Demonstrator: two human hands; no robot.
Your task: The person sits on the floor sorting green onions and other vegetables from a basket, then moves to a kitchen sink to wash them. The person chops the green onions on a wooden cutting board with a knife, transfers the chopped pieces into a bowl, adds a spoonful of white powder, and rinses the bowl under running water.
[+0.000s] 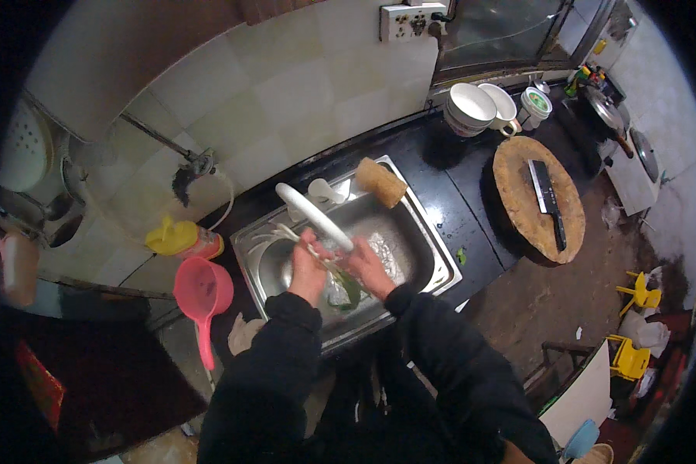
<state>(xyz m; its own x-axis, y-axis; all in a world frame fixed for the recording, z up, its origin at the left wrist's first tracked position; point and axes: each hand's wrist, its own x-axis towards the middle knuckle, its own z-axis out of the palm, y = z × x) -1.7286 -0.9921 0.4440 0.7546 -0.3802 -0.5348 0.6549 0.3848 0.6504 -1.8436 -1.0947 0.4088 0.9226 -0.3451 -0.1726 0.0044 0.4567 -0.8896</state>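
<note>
My left hand is closed round a few scallions above the sink. Their white ends point up and left, and green leaves hang down between my hands. A white curved faucet spout reaches over the basin from the back left. Just under its tip is my right hand, fingers curled close to the leaves. Whether that hand grips the scallions or touches the spout is hidden. Shiny wet metal shows in the basin below.
A brown loofah-like roll and a white cup rest at the sink's back edge. Left are a pink dipper and a yellow-topped bottle. A cleaver lies on a round chopping board, near stacked bowls.
</note>
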